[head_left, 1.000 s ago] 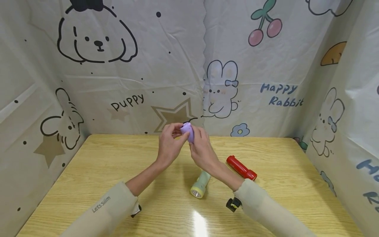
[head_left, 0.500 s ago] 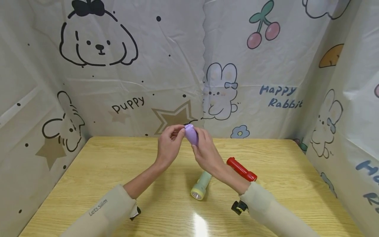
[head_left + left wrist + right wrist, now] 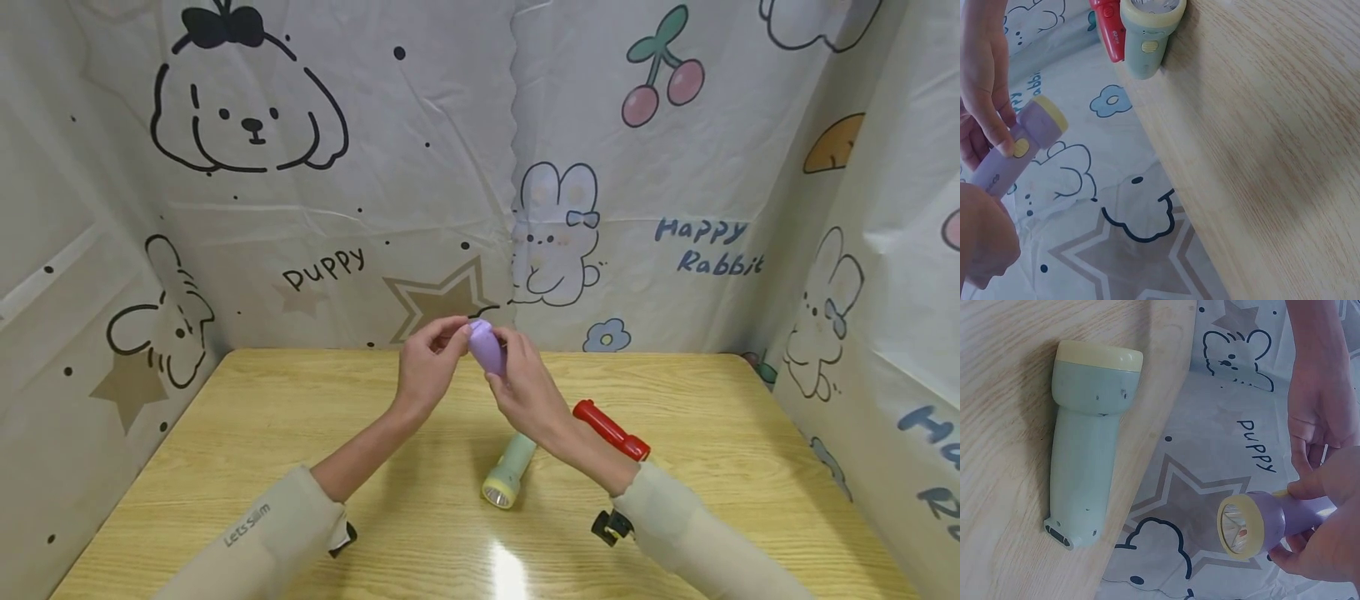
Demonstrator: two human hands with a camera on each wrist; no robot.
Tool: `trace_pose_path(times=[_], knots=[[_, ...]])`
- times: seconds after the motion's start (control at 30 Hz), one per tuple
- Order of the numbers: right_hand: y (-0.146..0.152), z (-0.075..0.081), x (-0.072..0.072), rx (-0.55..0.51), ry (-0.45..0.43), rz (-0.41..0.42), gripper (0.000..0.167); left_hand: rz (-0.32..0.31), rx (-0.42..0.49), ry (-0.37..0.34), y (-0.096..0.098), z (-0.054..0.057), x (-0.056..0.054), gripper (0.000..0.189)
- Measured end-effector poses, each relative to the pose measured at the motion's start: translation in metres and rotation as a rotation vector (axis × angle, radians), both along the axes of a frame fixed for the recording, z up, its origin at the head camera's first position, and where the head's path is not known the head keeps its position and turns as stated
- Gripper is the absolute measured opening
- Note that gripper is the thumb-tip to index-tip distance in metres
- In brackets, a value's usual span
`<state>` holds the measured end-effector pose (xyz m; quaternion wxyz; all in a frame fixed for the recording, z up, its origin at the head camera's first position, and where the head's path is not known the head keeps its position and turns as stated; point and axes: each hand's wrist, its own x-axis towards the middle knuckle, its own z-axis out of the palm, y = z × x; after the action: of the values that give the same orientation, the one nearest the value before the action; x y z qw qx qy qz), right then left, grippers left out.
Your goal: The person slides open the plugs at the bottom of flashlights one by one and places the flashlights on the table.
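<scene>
Your right grip (image 3: pixel 528 392) is clamped round the body of the purple flashlight (image 3: pixel 489 352), its thumb at the yellow button and the yellow-rimmed lens end sticking out past your fingers. Your left grip (image 3: pixel 429 371) has its fingers curled together at the other end, pinching it. Between them, you hold the flashlight raised off the surface (image 3: pixel 300 400), tilted, in front of the cloth backdrop (image 3: pixel 450 108).

Beneath your right wrist, the green flashlight (image 3: pixel 508 475) lies on the wood-grain surface, its pale yellow lens end toward you and its far end partly hidden in the head view. Further right, apart from it, the red flashlight (image 3: pixel 611 431) lies slantwise beyond your right forearm, its wider end nearer you. A small black device (image 3: pixel 613 527) sits at your right sleeve's cuff (image 3: pixel 651 492). Printed puppies, rabbits and stars cover the backdrop.
</scene>
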<state>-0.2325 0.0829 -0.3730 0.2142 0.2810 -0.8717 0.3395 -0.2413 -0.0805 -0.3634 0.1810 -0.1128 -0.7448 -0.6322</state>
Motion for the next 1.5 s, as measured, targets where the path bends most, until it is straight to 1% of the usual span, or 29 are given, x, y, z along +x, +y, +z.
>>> trace_pose_path(times=[0.17, 0.37, 0.53, 0.67, 1.03, 1.33, 1.5], knots=[[0.0010, -0.0014, -0.0004, 0.014, 0.009, 0.005, 0.053, -0.033, 0.057, -0.062, -0.0010, 0.0007, 0.0004, 0.028], [0.0024, -0.0012, 0.0003, 0.025, 0.029, 0.005, 0.053, -0.093, 0.133, -0.137, -0.0022, 0.0032, 0.0002, 0.028], [0.0036, -0.0011, 0.0006, 0.027, 0.035, 0.007, 0.055, -0.148, 0.192, -0.168, -0.0038, 0.0056, 0.0005, 0.028], [0.0044, -0.0014, 0.0009, 0.029, 0.039, 0.010, 0.055, -0.168, 0.207, -0.168, -0.0045, 0.0063, 0.0009, 0.027], [0.0053, -0.0015, 0.0009, 0.042, 0.067, 0.014, 0.055, -0.179, 0.195, -0.179, -0.0068, 0.0057, 0.0019, 0.027], [0.0061, -0.0025, 0.0007, 0.073, 0.065, 0.002, 0.055, -0.188, 0.192, -0.161, -0.0078, 0.0018, 0.0004, 0.028], [0.0057, -0.0023, 0.0011, 0.083, 0.079, -0.008, 0.055, -0.200, 0.201, -0.158, -0.0080, 0.0009, -0.0009, 0.028]])
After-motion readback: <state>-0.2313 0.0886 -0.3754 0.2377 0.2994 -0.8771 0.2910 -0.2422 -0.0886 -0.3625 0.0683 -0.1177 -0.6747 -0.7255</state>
